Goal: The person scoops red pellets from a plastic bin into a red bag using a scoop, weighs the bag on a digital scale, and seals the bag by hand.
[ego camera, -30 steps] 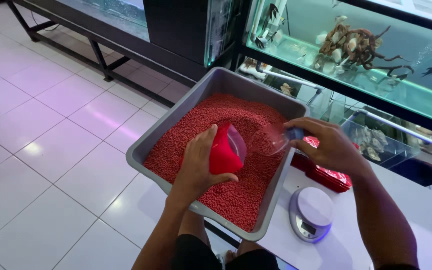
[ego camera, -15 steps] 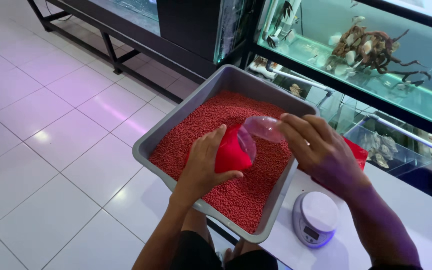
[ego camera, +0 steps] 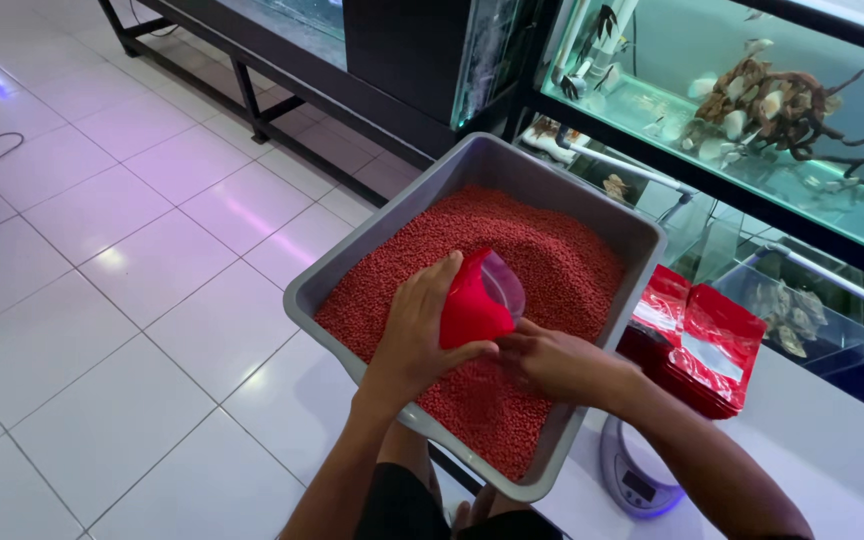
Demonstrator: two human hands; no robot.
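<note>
The left hand (ego camera: 414, 335) grips a red pouch (ego camera: 470, 305) with a clear window, fingers clenched round its side, and holds it upright with its open mouth tilted up just above the red pellets (ego camera: 542, 260) that fill the grey tub (ego camera: 552, 185). The right hand (ego camera: 552, 365) lies low against the pellet heap, touching the bottom of the pouch; its fingers are partly hidden behind the pouch, so I cannot tell whether they clasp anything or simply press into the pellets.

As to progress, the pouch looks plump in its lower part, which suggests it already carries some pellets, though how full it is cannot be read through the window. A small round scale (ego camera: 637, 475) sits on the white bench (ego camera: 832, 450) just beside the tub, with nothing on it, so this pouch is not yet weighed. A stack of flat red pouches (ego camera: 697, 345) lies on the bench near the tub's far right side; they look unfilled, which I judge leaves plenty of bagging to do. Fish tanks (ego camera: 752, 110) stand behind, and the tiled floor (ego camera: 102, 300) spreads to the left
</note>
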